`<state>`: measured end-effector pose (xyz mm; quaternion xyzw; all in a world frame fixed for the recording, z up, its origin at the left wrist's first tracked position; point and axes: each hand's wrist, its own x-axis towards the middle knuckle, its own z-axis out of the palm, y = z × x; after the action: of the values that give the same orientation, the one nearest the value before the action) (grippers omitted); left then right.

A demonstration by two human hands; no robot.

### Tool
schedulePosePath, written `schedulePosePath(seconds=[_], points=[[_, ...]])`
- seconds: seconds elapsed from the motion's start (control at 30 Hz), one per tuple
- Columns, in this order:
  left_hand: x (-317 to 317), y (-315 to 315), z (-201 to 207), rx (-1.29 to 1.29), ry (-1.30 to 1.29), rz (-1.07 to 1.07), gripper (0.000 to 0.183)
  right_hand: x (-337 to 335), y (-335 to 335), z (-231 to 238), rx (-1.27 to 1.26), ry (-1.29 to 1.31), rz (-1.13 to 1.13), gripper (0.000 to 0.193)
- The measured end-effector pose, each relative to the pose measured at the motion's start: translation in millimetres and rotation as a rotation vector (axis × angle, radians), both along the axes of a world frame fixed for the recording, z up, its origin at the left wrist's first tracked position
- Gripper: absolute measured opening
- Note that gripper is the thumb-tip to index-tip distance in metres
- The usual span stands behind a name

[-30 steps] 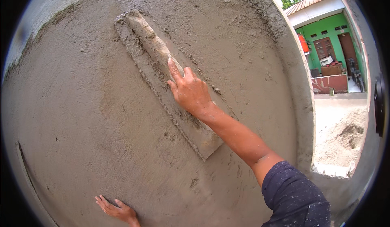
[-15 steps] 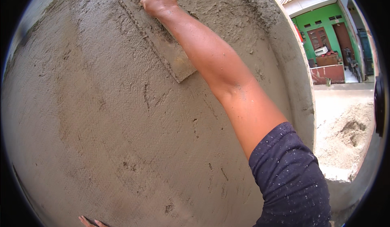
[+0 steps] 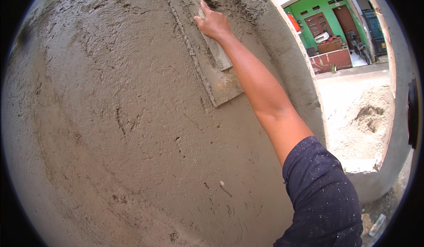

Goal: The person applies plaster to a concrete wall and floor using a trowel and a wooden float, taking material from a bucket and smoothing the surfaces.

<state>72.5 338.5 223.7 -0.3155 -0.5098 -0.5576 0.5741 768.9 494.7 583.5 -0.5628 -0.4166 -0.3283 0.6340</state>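
Wet grey plaster covers the wall, rough in the upper part and smoother lower down. Against its upper part lies a long, flat plastering float, tilted, with a ridge of mortar along its left edge. My right hand is closed around the bar-shaped handle on the float's back. The float's top end runs out of the picture. From the lower right my right arm reaches up in a dark sleeve flecked with plaster. My left hand is outside the picture.
At the right the wall ends at an opening with a plastered edge. Beyond it lie a sand heap, a green house front and a parked motorcycle. A small pale block lies low at the right.
Float and right hand now appear further right and lower against the wall, while the whole view has shifted too. My left hand's fingertips, earlier at the bottom edge, have left the picture.
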Motion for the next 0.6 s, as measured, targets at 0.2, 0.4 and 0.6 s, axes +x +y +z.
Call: schedulePosePath(seconds=[0.2,0.4,0.6], points=[[-8.3,1.1,-2.2,0.016,0.015,0.073,0.063,25.2,1.4,-117.9,0.065,0.048,0.011,0.068],[-10.6,-4.9,-0.3,0.037,0.011,0.08,0.062,-59.3,-22.6,-300.2,0.169,-0.056,0.071,0.062],[14.0,-17.3,9.9,0.017,0.027,-0.015,0.061,-154.4,-63.7,-374.2,0.092,-0.336,0.185,0.07]])
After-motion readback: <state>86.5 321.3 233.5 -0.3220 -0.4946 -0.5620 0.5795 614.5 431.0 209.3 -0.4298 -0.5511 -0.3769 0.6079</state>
